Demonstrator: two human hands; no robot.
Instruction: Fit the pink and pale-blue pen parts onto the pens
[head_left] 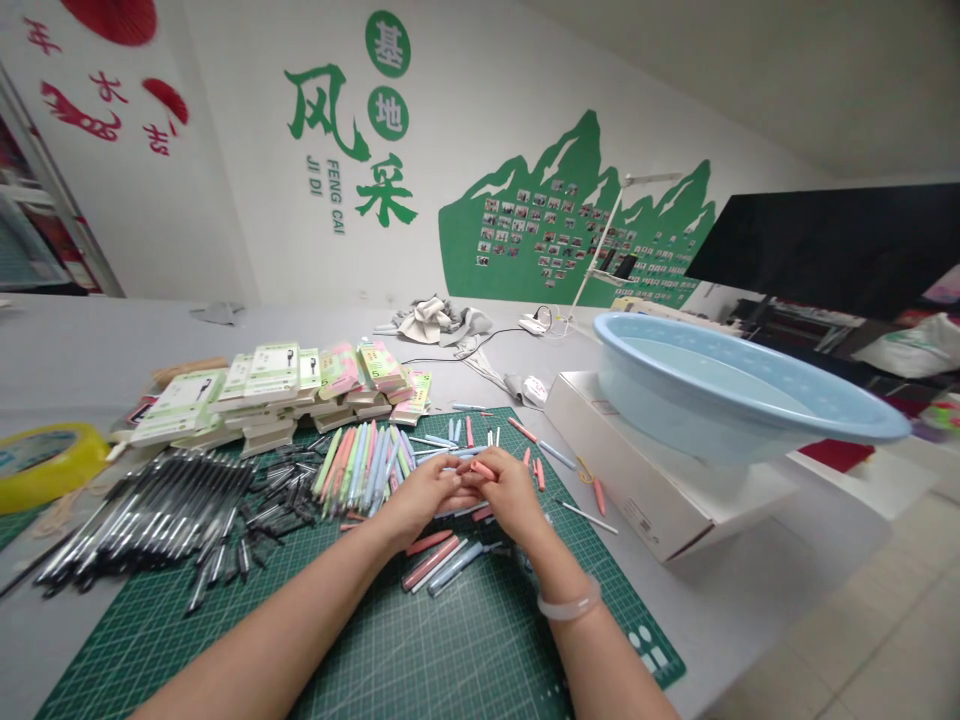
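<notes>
Above the green cutting mat (360,640), my two hands meet with their fingers almost touching. A short coral pen part (482,468) is pinched between the thumb and fingers of my right hand (514,495). My left hand (421,492) is closed beside it, fingertips pressed together; what they hold is hidden. Just left of my hands lies a row of pastel pens (360,460) in green, coral and blue. Below my hands rest a coral pen barrel (431,563) and a blue pen barrel (456,570). Loose coral pen pieces (540,474) are scattered to the right.
Black clear-barrelled pens (165,510) are heaped at left, near yellow tape (56,465). Boxes of refills (270,375) are stacked behind. At right, a blue basin (720,400) sits on a white box (637,490). Grey cloths (439,322) and a lamp (604,235) stand further back.
</notes>
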